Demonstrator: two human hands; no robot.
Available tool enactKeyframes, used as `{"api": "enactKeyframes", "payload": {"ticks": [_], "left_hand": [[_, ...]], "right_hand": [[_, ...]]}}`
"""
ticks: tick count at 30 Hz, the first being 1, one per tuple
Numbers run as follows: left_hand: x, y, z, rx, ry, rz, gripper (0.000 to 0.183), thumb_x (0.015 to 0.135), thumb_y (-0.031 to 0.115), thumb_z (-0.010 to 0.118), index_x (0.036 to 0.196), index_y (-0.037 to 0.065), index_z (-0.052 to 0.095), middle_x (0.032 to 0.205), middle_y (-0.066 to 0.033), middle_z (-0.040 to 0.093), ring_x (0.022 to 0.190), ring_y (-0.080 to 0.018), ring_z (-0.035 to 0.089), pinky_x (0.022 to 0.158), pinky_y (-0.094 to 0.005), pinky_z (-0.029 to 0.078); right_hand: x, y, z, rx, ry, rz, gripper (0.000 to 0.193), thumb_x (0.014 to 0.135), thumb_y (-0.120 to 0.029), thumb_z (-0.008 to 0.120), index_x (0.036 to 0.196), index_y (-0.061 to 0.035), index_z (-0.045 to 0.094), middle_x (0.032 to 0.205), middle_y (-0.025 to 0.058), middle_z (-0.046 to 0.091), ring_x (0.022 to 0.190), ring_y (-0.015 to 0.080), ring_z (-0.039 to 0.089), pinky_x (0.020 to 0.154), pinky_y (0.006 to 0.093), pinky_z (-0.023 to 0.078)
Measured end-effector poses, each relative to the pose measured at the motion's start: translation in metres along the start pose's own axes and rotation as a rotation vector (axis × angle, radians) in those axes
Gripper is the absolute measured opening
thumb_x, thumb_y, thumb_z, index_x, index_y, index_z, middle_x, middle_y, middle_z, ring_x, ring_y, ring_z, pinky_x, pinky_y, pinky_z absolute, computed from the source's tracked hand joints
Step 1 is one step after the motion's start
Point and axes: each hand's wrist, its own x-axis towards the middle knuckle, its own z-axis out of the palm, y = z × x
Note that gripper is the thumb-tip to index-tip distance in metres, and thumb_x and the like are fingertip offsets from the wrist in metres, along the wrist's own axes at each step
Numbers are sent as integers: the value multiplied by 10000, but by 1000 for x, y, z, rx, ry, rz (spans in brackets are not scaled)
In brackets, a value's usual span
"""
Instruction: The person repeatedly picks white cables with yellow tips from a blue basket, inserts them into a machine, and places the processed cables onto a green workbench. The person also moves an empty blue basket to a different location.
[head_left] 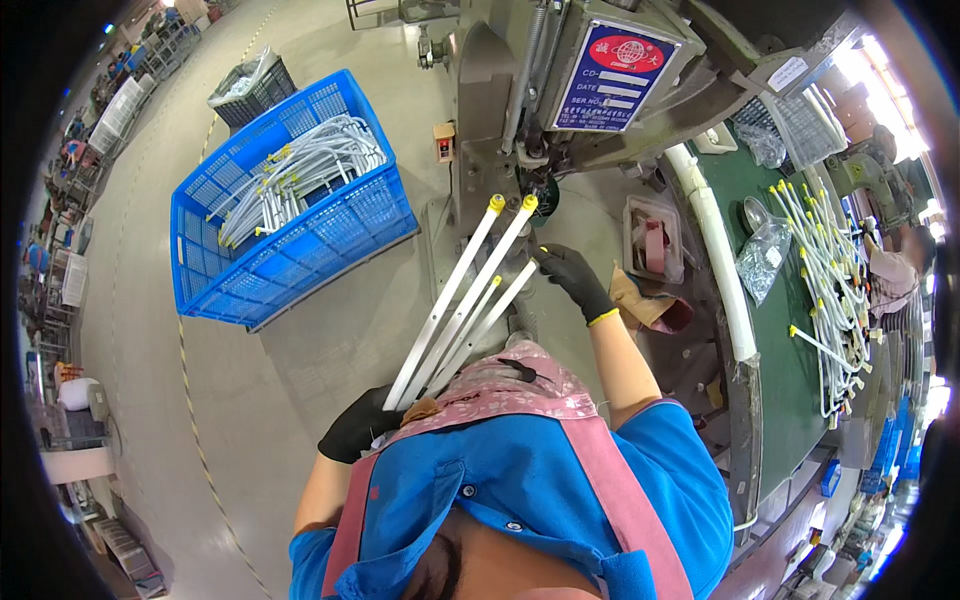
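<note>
Left hand: I see my black-gloved left hand [358, 425] low at my waist, its fingers closed around the lower ends of a bundle of long straight white tubes with yellow end caps [462, 300].
Tube bundle: I count about four tubes fanning up and to the right from that fist; the two longest end just below the grey metal machine [505, 80].
Right hand: my black-gloved right hand [572, 277] reaches forward, fingers pinched narrow on the top end of the shortest tube, beside a small yellow cap.
Machine: it stands straight ahead of me, with a blue plate bearing a red oval on its front.
Blue crate: an open-mesh blue plastic crate [300, 240] sits on the floor to my left, well apart from my hands, holding bent white tubes.
Green bench: a green-topped table [775, 350] on my right carries more bent white tubes with yellow caps [825, 270] and clear plastic bags.
</note>
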Motion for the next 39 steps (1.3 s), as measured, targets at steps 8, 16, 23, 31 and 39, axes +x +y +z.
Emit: {"api": "enactKeyframes", "payload": {"ticks": [8, 16, 23, 31, 39], "left_hand": [[-2, 4, 1, -181, -26, 19, 283, 863, 187, 610, 1068, -9, 616, 942, -97, 654, 907, -173, 606, 799, -294, 473], [9, -4, 4, -214, 53, -59, 373, 829, 211, 627, 1132, -3, 597, 1028, -102, 653, 917, -180, 620, 820, -302, 482], [6, -26, 5, -220, 206, -87, 357, 845, 218, 617, 1129, 3, 593, 1002, -93, 652, 914, -172, 619, 808, -300, 485], [34, -31, 13, -225, 260, -143, 349, 847, 194, 613, 1136, 1, 585, 1000, -89, 648, 919, -167, 612, 811, -297, 481], [44, -22, 20, -224, 274, -170, 349, 840, 152, 613, 1150, -5, 575, 1015, -89, 640, 928, -164, 602, 824, -293, 472]], "right_hand": [[-7, -13, 9, 234, 157, -209, 275, 859, -199, 645, 1061, -13, 640, 844, -1, 612, 730, 61, 531, 661, 225, 454], [-12, -72, 1, -61, 418, -305, 313, 795, -261, 673, 1001, -26, 659, 812, 128, 668, 712, 176, 624, 677, 324, 484], [-4, -105, 6, -107, 613, -700, 274, 803, -249, 653, 996, -55, 649, 852, 159, 636, 750, 314, 610, 677, 379, 481], [18, -99, 5, -89, 456, -454, 311, 847, -322, 596, 967, -40, 649, 842, 189, 633, 747, 332, 615, 638, 410, 470], [13, -100, -2, -203, 453, -562, 340, 842, -261, 618, 1077, -16, 608, 916, 206, 637, 806, 317, 618, 730, 376, 475]]}}
